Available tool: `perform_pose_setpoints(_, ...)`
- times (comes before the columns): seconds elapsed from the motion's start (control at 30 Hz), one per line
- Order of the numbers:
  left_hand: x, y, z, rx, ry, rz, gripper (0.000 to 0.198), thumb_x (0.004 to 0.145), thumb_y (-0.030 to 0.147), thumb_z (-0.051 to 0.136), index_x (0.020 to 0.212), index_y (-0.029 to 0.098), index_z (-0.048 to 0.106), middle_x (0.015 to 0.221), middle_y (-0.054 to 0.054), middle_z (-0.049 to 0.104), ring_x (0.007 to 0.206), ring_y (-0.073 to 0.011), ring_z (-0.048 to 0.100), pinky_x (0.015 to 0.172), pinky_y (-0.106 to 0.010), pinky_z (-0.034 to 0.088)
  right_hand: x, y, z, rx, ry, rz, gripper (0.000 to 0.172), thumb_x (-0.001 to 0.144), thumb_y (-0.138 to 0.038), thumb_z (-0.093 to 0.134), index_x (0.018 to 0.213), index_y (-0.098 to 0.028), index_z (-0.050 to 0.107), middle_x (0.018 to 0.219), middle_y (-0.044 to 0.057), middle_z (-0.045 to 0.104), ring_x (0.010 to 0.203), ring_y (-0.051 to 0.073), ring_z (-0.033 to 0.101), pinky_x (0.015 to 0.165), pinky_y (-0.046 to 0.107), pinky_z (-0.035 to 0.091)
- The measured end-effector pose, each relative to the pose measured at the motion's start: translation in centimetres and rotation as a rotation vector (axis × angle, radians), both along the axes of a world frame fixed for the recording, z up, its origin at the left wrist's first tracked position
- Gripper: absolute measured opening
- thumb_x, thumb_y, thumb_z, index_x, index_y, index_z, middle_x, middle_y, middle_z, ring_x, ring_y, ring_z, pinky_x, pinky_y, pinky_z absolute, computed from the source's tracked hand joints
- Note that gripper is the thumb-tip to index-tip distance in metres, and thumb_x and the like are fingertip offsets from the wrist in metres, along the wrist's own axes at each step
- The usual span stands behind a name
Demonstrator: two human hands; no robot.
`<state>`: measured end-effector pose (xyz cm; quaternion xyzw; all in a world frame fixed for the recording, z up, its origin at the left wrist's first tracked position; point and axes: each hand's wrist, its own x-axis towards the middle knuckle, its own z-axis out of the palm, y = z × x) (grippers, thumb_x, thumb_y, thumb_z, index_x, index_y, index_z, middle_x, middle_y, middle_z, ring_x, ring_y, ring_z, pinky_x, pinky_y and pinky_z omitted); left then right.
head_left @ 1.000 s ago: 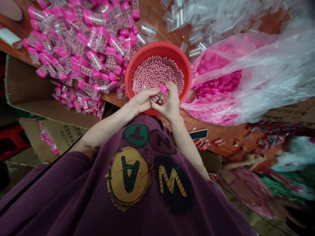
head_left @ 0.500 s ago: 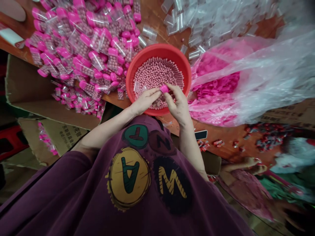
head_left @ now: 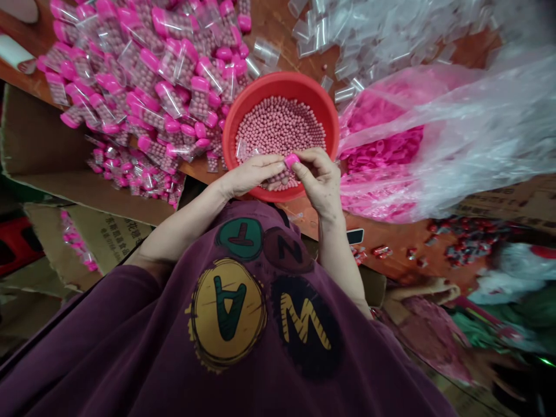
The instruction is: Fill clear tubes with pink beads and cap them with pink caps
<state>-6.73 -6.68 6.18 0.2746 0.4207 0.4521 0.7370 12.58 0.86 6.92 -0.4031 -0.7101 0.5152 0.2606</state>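
A red bowl [head_left: 243, 113] full of small pink balls [head_left: 280, 124] sits at the table's near edge. Both my hands meet over its near rim. My left hand [head_left: 249, 174] is closed around a small clear tube that is mostly hidden in its fingers. My right hand [head_left: 319, 176] pinches a pink cap [head_left: 291, 160] at the top of that tube, its fingers pressed together. A heap of filled tubes with pink caps [head_left: 143, 75] lies left of the bowl.
Empty clear tubes [head_left: 347, 35] lie behind the bowl. A clear plastic bag [head_left: 456, 133] holding pink caps [head_left: 382, 150] spreads to the right. Cardboard boxes [head_left: 87, 179] stand below the table at left. Another person's arm [head_left: 430, 286] shows at lower right, with small red items [head_left: 469, 243] on the table there.
My hands rose a little from the balls and shifted apart. My right hand turned from gripping the tube to pinching the pink cap on top.
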Motion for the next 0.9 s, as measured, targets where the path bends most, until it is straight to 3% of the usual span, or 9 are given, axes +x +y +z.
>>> perform_pose_setpoints(0.2,0.1,-0.2,0.1,-0.065,0.019,0.029,0.041,0.107,0.055,0.072,0.092,0.017,0.067,0.081,-0.001,0.067,0.063,-0.0086,0.056,0.059,-0.023,0.044,-0.7,-1.2,-1.2,0.157,-0.063,-0.064,0.033,0.109,-0.058,0.065,0.115,-0.028,0.078,0.102,0.004,0.072,0.101,0.023,0.069,0.1,0.05,0.063)
perform_pose_setpoints(0.3,1.3,-0.4,-0.6,-0.105,0.028,0.11,0.037,0.11,0.051,0.067,0.093,0.018,0.067,0.077,0.0,0.064,0.063,-0.0092,0.056,0.061,-0.023,0.046,-0.6,-2.1,-1.9,0.206,-0.12,-0.019,0.036,0.111,-0.053,0.06,0.133,-0.027,0.072,0.116,0.008,0.072,0.113,0.027,0.07,0.107,0.056,0.063)
perform_pose_setpoints(0.4,2.5,-0.3,-1.5,-0.162,0.041,0.197,0.031,0.112,0.047,0.062,0.101,0.019,0.07,0.08,-0.001,0.068,0.07,-0.0122,0.063,0.071,-0.027,0.055,-0.7,-2.9,-2.5,0.257,-0.237,0.061,0.073,0.098,-0.055,0.077,0.159,-0.023,0.054,0.14,0.017,0.065,0.133,0.035,0.065,0.118,0.063,0.058)
perform_pose_setpoints(0.47,3.0,-0.2,-2.0,-0.189,0.055,0.218,0.031,0.113,0.045,0.06,0.104,0.018,0.073,0.086,-0.003,0.072,0.079,-0.015,0.069,0.08,-0.031,0.059,-0.9,-3.1,-3.0,0.271,-0.325,0.062,0.092,0.089,-0.053,0.085,0.165,-0.02,0.045,0.147,0.021,0.061,0.14,0.04,0.061,0.123,0.067,0.054)
perform_pose_setpoints(0.63,2.5,-0.3,-2.0,-0.175,0.064,0.199,0.031,0.11,0.047,0.066,0.101,0.018,0.074,0.09,-0.005,0.076,0.09,-0.0172,0.073,0.09,-0.032,0.059,-1.2,-2.2,-3.3,0.218,-0.433,0.12,0.078,0.088,-0.046,0.083,0.156,-0.02,0.053,0.146,0.021,0.063,0.142,0.047,0.059,0.124,0.078,0.047)
perform_pose_setpoints(0.77,2.0,-0.2,-1.9,-0.191,0.065,0.211,0.027,0.106,0.04,0.074,0.093,0.017,0.072,0.087,-0.003,0.074,0.084,-0.0128,0.069,0.085,-0.025,0.056,-1.3,-1.1,-3.1,0.241,-0.454,0.162,0.067,0.087,-0.046,0.084,0.145,-0.018,0.063,0.138,0.02,0.067,0.138,0.047,0.061,0.124,0.076,0.046)
perform_pose_setpoints(0.9,2.4,0.1,-2.5,-0.259,0.061,0.237,0.026,0.109,0.032,0.066,0.088,0.017,0.067,0.082,-0.002,0.071,0.077,-0.0117,0.065,0.078,-0.024,0.053,-1.6,-0.9,-4.1,0.261,-0.493,0.18,0.06,0.089,-0.046,0.082,0.138,-0.016,0.066,0.132,0.021,0.069,0.134,0.047,0.063,0.122,0.075,0.047)
